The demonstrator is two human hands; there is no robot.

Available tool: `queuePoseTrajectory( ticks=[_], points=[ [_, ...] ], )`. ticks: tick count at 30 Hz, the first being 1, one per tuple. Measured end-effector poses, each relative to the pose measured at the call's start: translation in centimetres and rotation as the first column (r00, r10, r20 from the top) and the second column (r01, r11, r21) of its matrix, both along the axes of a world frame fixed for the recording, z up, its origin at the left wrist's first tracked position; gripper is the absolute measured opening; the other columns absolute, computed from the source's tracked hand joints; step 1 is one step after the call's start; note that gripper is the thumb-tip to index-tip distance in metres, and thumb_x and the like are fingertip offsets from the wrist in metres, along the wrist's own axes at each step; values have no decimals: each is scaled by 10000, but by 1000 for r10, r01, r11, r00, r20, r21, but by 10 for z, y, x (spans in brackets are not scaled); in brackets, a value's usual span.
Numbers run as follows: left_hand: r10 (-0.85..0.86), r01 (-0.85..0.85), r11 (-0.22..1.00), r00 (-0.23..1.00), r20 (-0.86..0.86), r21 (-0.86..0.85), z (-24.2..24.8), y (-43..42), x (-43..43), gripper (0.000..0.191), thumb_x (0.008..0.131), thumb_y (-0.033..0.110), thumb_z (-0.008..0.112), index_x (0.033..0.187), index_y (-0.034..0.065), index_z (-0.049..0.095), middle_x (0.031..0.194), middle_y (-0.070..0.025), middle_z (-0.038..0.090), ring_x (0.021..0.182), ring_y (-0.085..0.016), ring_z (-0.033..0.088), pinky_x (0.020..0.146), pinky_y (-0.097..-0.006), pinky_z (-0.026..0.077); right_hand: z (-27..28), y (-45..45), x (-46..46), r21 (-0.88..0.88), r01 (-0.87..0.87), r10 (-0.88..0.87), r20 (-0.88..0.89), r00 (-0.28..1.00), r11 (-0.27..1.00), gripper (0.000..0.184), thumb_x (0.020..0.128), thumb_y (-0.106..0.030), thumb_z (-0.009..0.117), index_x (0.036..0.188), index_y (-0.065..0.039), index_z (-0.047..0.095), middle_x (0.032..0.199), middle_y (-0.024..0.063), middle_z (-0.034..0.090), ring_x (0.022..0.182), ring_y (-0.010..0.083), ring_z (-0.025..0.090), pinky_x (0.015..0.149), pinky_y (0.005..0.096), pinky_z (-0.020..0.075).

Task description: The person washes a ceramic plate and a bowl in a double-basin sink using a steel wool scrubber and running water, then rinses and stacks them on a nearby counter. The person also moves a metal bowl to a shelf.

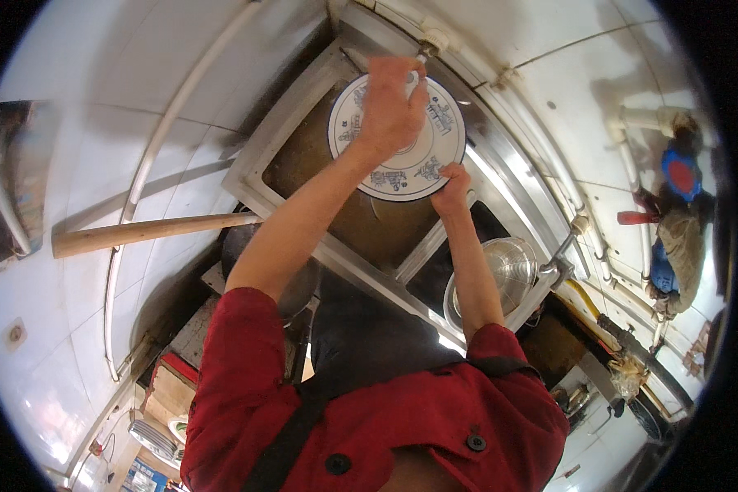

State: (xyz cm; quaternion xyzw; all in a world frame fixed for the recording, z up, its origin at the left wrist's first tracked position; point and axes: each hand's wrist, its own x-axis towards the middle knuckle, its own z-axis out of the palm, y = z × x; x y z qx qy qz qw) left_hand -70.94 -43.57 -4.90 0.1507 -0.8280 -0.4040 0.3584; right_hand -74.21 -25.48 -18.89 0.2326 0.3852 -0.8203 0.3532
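A round white plate (400, 178) with a blue rim and blue drawings is held over the larger basin of a stainless steel sink (252, 175). My right hand (452, 187) grips its near right edge, thumb on the upper face. Above the plate's far part, my left hand (393, 107) has its fingers curled, hiding some of the pattern. Its fingertips are close to a wall tap (432, 44); whether they touch the tap or the plate I cannot tell. Brownish water (360, 224) appears to stand in the basin below.
The smaller basin holds a round wire-mesh strainer (507, 270), partly behind my right forearm. At left, a wooden handle (154, 234) juts out beside a dark pan (298, 289). Another tap (556, 267) and white pipes (538, 147) line the right wall, where cloths (679, 258) hang.
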Motion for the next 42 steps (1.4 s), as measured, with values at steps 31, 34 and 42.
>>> queuePoseTrajectory(
  ticks=[31,34,42],
  points=[
    [-382,628,710,723,575,-318,-76,20,163,384,741,67,570,1106,-47,531,1146,-198,570,1076,-339,558,920,-404,461,38,-4,-7,-34,-445,446,36,894,895,287,787,-129,500,1054,-22,519,983,114,590,893,243,601,807,388,500],
    [-401,548,833,694,598,-78,-55,25,159,341,768,74,581,1098,-9,562,1005,-203,618,967,-344,602,830,-402,490,42,-25,-7,-1,-483,482,-54,874,876,389,857,-234,504,1178,-13,490,1146,169,556,1055,280,553,857,400,482],
    [-151,-93,944,730,666,317,-23,-12,147,289,710,168,686,920,-28,652,847,-157,658,753,-283,640,726,-380,486,35,-107,34,770,-34,762,-623,177,637,595,965,-461,312,1263,40,429,1249,283,483,1210,411,425,956,471,388]
  ],
)
